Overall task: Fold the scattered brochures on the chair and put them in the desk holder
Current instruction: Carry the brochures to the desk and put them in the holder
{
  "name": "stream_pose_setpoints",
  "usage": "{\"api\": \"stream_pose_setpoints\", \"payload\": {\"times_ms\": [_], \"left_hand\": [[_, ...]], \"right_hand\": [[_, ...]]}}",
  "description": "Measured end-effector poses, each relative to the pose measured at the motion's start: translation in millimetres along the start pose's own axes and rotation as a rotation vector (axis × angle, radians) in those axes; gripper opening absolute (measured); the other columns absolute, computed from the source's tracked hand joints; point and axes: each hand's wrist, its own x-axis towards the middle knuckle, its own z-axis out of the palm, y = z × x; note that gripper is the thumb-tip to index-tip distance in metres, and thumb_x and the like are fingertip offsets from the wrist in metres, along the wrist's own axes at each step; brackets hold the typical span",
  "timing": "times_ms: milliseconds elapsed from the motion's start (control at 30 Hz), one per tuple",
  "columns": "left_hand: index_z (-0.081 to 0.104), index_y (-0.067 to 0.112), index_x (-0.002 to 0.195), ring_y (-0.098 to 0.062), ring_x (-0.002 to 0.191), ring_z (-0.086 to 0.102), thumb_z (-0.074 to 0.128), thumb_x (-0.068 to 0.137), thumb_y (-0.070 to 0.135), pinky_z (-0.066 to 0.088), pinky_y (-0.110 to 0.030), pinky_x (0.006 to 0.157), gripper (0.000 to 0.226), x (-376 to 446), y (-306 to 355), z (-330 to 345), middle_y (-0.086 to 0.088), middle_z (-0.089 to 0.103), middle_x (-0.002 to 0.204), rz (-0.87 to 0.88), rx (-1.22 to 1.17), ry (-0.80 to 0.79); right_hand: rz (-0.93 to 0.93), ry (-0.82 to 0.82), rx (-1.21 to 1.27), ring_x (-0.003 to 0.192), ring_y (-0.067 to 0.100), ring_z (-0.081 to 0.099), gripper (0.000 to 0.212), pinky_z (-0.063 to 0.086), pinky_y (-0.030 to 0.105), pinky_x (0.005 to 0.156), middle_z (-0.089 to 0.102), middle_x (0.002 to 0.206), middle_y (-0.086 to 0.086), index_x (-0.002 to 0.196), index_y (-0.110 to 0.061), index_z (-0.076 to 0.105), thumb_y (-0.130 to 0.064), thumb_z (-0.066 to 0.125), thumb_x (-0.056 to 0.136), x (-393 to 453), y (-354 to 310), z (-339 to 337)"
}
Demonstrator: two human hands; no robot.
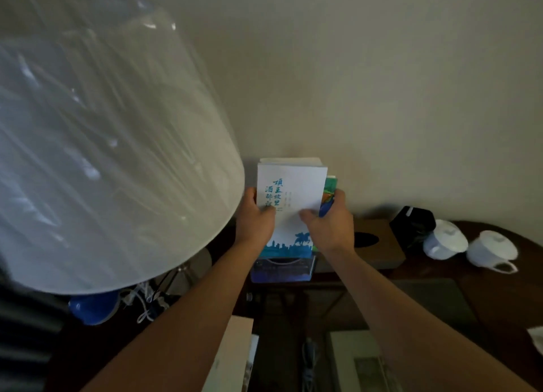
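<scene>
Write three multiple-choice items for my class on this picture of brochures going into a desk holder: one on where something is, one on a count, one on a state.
1. Where is the lampshade relative to the brochures?
A. To their left
B. To their right
C. Behind them

2. How many white cups stand on the desk?
A. One
B. Two
C. Four

3. How are the brochures held?
A. By the left hand alone
B. By neither hand
C. Gripped by both hands

Answers:
1. A, the plastic-wrapped shade fills the left of the view, the stack being right of it.
2. B, two lidded cups sit side by side at the right.
3. C, the left hand grips the stack's left edge and the right hand its right edge, above the clear holder.
</scene>
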Motion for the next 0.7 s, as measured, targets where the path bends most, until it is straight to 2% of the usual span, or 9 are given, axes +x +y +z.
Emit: {"api": "stream_pose_setpoints", "payload": {"times_ms": [100,200,367,467,600,700], "left_hand": [[0.049,0.027,0.104,-0.024,0.1,0.063,0.056,0.086,0.003,0.051,-0.031,0.069,0.031,11.0,-5.1,4.5,0.0,0.065,0.111,-0.01,0.028,0.018],[0.049,0.026,0.106,-0.023,0.101,0.062,0.055,0.087,0.001,0.047,-0.026,0.065,0.032,18.0,-17.8,8.3,0.001,0.063,0.11,-0.044,0.03,0.023],[0.05,0.027,0.104,-0.017,0.099,0.061,0.055,0.088,-0.001,0.044,-0.016,0.061,0.032,21.7,-23.8,20.7,0.006,0.062,0.106,-0.056,-0.022,0.045],[0.051,0.028,0.102,-0.019,0.101,0.063,0.054,0.086,-0.002,0.048,-0.019,0.063,0.033,24.6,-27.3,27.4,0.003,0.065,0.108,-0.052,-0.069,0.067],[0.05,0.028,0.111,-0.024,0.107,0.061,0.051,0.087,0.0,0.054,-0.035,0.079,0.037,24.4,-47.1,26.3,0.002,0.062,0.112,-0.155,-0.041,0.075],[0.049,0.03,0.113,-0.026,0.109,0.062,0.051,0.087,0.001,0.053,-0.037,0.08,0.039,27.7,-62.5,18.0,0.002,0.061,0.114,-0.189,-0.011,0.089]], "right_hand": [[0.001,-0.025,0.02,0.083,0.015,0.065,0.047,0.054,0.028,0.064,0.06,0.091,-0.016,0.109,-0.03,0.045,-0.024,0.081,0.078,11.5,9.4,7.6],[0.02,-0.061,0.024,0.084,0.015,0.064,0.047,0.055,0.028,0.067,0.058,0.091,-0.017,0.107,-0.032,0.044,-0.023,0.081,0.079,18.0,23.0,17.0],[0.038,-0.045,0.032,0.077,0.007,0.06,0.046,0.046,0.015,0.055,0.056,0.089,-0.019,0.106,-0.032,0.042,-0.025,0.08,0.081,24.7,32.9,23.2],[0.011,-0.018,0.014,0.071,0.0,0.057,0.047,0.044,0.014,0.053,0.056,0.087,-0.02,0.102,-0.034,0.041,-0.027,0.081,0.079,29.4,32.2,21.0],[0.013,-0.088,-0.021,0.079,0.01,0.063,0.044,0.049,0.018,0.057,0.064,0.097,-0.008,0.107,-0.033,0.043,-0.023,0.078,0.082,28.8,44.3,22.6],[0.016,-0.116,-0.06,0.083,0.016,0.066,0.035,0.056,0.029,0.063,0.065,0.096,-0.006,0.106,-0.031,0.045,-0.02,0.073,0.086,26.4,53.0,30.3]]}}
